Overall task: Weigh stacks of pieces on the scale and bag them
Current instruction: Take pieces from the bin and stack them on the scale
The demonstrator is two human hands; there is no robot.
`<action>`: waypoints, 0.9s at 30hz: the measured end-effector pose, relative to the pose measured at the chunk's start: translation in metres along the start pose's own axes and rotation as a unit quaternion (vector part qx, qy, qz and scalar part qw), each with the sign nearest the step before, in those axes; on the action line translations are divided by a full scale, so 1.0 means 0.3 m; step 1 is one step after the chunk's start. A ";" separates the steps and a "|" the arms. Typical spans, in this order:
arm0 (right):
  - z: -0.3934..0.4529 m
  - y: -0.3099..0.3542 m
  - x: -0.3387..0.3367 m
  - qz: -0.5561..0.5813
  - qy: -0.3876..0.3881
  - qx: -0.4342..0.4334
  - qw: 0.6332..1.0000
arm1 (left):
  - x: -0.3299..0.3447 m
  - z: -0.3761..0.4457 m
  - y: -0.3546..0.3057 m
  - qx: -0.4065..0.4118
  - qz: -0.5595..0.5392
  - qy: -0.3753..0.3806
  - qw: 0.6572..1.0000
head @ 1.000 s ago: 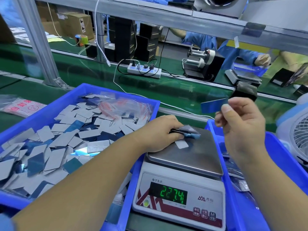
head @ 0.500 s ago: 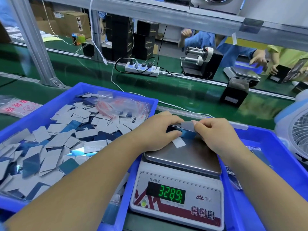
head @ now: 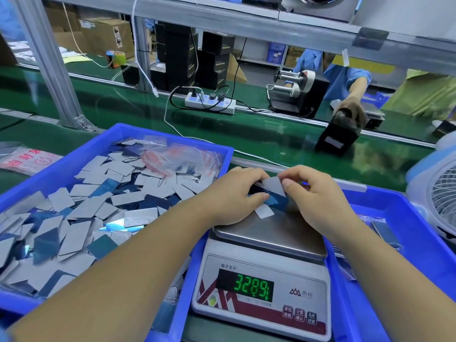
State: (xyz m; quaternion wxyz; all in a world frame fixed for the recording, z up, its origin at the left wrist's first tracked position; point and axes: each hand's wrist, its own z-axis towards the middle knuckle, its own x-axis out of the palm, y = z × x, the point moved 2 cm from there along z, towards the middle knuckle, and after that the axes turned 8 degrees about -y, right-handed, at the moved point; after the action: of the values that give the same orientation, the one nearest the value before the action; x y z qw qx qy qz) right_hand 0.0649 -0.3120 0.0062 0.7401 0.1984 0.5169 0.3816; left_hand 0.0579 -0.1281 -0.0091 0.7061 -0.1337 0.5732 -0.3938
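Observation:
A white digital scale (head: 265,290) with a steel pan (head: 276,230) reads 328.9 in green digits. Over the pan's far edge my left hand (head: 232,196) grips a stack of thin blue-and-grey pieces (head: 277,199). My right hand (head: 313,191) pinches the top grey piece (head: 274,185) of that stack, lifting it at a tilt. A small white label (head: 264,210) lies on the pan just under the stack. The left blue bin (head: 170,137) holds several loose grey and blue pieces (head: 98,206) and clear bags (head: 180,156).
A second blue bin (head: 404,218) on the right holds bagged pieces. A fan (head: 441,196) stands at the far right. Beyond lie the green conveyor (head: 271,137), a power strip (head: 209,102), a black box (head: 338,139) under another person's hand, and a red-printed bag (head: 24,160) at left.
My right hand came down from the raised position with a blue piece and joined the stack on the scale. The reading rose from 227.4 to 328.9. The top piece now tilts up.

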 end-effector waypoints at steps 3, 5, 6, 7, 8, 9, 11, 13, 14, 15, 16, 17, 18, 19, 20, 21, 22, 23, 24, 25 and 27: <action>-0.012 0.019 -0.004 0.026 -0.019 -0.053 0.998 | 0.003 0.000 0.002 0.001 0.002 -0.005 1.000; -0.020 0.033 0.010 0.007 -0.016 -0.085 0.996 | 0.004 -0.001 0.002 0.004 0.003 -0.005 1.000; -0.021 0.036 0.020 -0.010 -0.012 -0.092 0.996 | 0.004 -0.001 0.002 0.005 0.003 -0.005 1.000; -0.020 0.037 0.029 -0.027 -0.005 -0.088 0.996 | 0.005 0.000 0.002 0.006 0.003 -0.004 1.000; -0.018 0.037 0.035 -0.043 0.003 -0.079 0.996 | 0.005 0.000 0.003 0.004 0.003 -0.004 1.000; -0.018 0.035 0.038 -0.053 0.008 -0.073 0.996 | 0.005 0.001 0.004 0.001 0.003 -0.004 1.000; -0.019 0.032 0.030 -0.044 0.012 -0.069 0.997 | 0.006 0.000 0.009 -0.007 0.001 -0.003 1.000; -0.019 0.030 0.014 -0.021 0.019 -0.058 0.998 | 0.007 -0.003 0.013 -0.017 -0.005 -0.002 1.000; -0.019 0.028 0.008 -0.020 0.028 -0.044 0.998 | 0.006 -0.005 0.016 -0.024 -0.008 -0.001 1.000; -0.018 0.025 0.006 -0.025 0.036 -0.029 0.999 | 0.006 -0.006 0.017 -0.031 -0.010 0.001 0.999; -0.018 0.022 0.007 -0.033 0.040 -0.019 0.998 | 0.006 -0.007 0.017 -0.038 -0.012 0.003 0.999; -0.018 0.021 0.009 -0.043 0.041 -0.015 0.998 | 0.005 -0.008 0.015 -0.046 -0.014 0.006 0.999; -0.020 0.022 0.012 -0.053 0.042 -0.017 0.998 | 0.005 -0.008 0.009 -0.051 -0.015 0.010 0.999; -0.022 0.026 0.015 -0.062 0.043 -0.021 0.997 | 0.004 -0.009 0.001 -0.053 -0.018 0.013 0.998; -0.025 0.031 0.016 -0.067 0.044 -0.025 0.996 | 0.002 -0.010 -0.009 -0.053 -0.025 0.015 0.998; -0.026 0.037 0.017 -0.068 0.046 -0.028 0.996 | -0.001 -0.010 -0.021 -0.054 -0.043 0.014 0.998; -0.027 0.042 0.017 -0.069 0.048 -0.031 0.996 | -0.006 -0.010 -0.033 -0.061 -0.073 0.009 0.995; -0.026 0.047 0.016 -0.071 0.051 -0.032 0.996 | -0.009 -0.010 -0.043 -0.071 -0.110 0.002 0.991; -0.027 0.050 0.015 -0.074 0.054 -0.033 0.995 | -0.011 -0.010 -0.053 -0.081 -0.149 -0.004 0.985; -0.027 0.053 0.014 -0.079 0.057 -0.031 0.995 | -0.010 -0.008 -0.064 -0.089 -0.188 -0.009 0.978; -0.029 0.058 0.016 -0.081 0.063 -0.023 0.994 | -0.004 -0.007 -0.085 -0.103 -0.261 -0.018 0.960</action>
State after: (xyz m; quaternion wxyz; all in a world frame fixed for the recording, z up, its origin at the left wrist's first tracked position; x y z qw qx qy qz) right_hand 0.0514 -0.2983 0.0119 0.7388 0.1143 0.5683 0.3437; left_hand 0.0457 -0.1433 0.0075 0.5716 -0.3580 0.5427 -0.5007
